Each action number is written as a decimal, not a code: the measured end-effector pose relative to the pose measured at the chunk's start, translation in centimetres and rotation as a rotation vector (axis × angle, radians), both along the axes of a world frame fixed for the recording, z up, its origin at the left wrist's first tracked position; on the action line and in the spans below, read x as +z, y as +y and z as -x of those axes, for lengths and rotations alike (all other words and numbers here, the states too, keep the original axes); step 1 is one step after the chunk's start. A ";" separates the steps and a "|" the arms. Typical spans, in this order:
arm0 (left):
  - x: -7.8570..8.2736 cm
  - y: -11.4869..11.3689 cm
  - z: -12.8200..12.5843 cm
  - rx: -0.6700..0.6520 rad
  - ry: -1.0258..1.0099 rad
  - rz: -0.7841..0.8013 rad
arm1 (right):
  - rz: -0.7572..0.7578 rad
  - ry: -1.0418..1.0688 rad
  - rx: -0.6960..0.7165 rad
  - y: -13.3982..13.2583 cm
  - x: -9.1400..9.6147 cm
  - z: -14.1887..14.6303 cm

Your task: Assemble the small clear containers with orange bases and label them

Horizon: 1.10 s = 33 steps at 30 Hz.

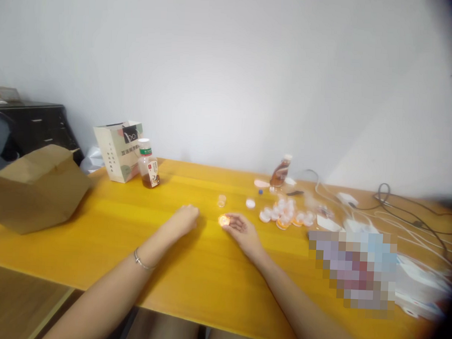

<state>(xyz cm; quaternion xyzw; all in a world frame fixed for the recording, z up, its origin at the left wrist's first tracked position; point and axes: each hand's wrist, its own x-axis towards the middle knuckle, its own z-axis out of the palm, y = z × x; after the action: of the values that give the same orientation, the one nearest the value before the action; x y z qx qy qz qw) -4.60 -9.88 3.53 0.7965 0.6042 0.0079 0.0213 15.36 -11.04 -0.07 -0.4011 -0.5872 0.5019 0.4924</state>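
A small round glowing orange tealight is pinched between the fingertips of my right hand, just above the yellow wooden table. My left hand is closed, its fingers curled down near the tabletop to the left of the light. Whatever it holds, if anything, is hidden. Beyond both hands stands a small clear cup. A white round piece lies to its right, and further right is a cluster of several white and orange tealights.
At the back left are a printed paper bag and a bottle with brown contents. A brown paper bag occupies the left edge. Another brown bottle leans at the back right. Cables and a blurred-out item lie on the right.
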 end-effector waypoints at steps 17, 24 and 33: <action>-0.4 -1.8 -3.0 -0.507 -0.260 -0.471 | 0.115 0.114 0.089 -0.6 0.5 -0.1; -0.3 -2.0 -2.9 -0.503 -0.319 -0.416 | 0.097 0.142 0.078 -0.5 0.5 -0.2; 1.4 -1.8 -1.7 -0.442 -0.481 -0.309 | 0.059 0.086 0.038 -0.4 0.5 -0.1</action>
<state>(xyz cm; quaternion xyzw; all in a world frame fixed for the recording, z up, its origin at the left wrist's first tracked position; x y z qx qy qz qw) -2.86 -11.63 4.97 0.8770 0.3869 0.2815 0.0433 15.50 -11.43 0.42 -0.3823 -0.5580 0.5449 0.4956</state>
